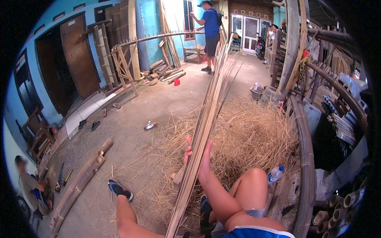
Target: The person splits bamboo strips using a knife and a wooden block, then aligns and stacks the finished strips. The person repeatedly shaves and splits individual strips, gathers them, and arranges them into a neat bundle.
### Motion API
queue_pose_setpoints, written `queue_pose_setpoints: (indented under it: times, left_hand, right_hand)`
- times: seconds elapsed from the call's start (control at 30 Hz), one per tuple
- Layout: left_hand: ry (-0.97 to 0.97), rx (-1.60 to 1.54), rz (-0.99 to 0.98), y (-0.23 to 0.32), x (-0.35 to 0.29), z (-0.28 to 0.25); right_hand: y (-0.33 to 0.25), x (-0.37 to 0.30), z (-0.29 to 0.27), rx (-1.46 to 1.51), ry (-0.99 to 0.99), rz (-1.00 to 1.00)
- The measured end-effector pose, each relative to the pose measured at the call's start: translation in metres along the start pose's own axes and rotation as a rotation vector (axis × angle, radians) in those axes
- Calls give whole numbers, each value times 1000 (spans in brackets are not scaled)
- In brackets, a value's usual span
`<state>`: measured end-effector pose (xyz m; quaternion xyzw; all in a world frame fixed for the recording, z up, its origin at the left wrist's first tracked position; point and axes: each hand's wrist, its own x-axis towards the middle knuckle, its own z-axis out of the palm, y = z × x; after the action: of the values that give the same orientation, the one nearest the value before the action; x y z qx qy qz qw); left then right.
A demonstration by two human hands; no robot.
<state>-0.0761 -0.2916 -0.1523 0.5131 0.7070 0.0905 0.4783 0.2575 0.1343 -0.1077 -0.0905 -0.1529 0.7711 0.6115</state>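
A long bundle of thin bamboo strips (198, 146) slants from the lower edge up toward the far centre, its far ends fanning apart. My right hand (204, 162) is closed around its middle, with the palm on the right side and fingertips showing on the left side. My left hand is out of sight, and the bundle's near end runs off the lower edge. Beneath and behind the strips lies a big heap of pale shavings (250, 131). A short light-coloured wooden piece (177, 177) sits just left of the bundle.
Near my right knee stands a water bottle (275, 174). A bamboo pole (81, 182) lies at left, close to a seated person (29, 190). Another person in blue (210, 27) stands ahead beside a bamboo rail (158, 37). Cut bamboo tubes (337, 214) are stacked lower right.
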Motion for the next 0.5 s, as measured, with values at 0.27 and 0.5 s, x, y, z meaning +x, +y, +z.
queue_pose_setpoints:
  times: [0.27, 0.5]
  left_hand:
    - [-160, -186, 9, 26, 10, -13]
    - [-298, -377, -33, 31, 7, -14]
  right_hand:
    - [-20, 5, -15, -557, 437, -96]
    - [-25, 1, -41, -790, 427, -207]
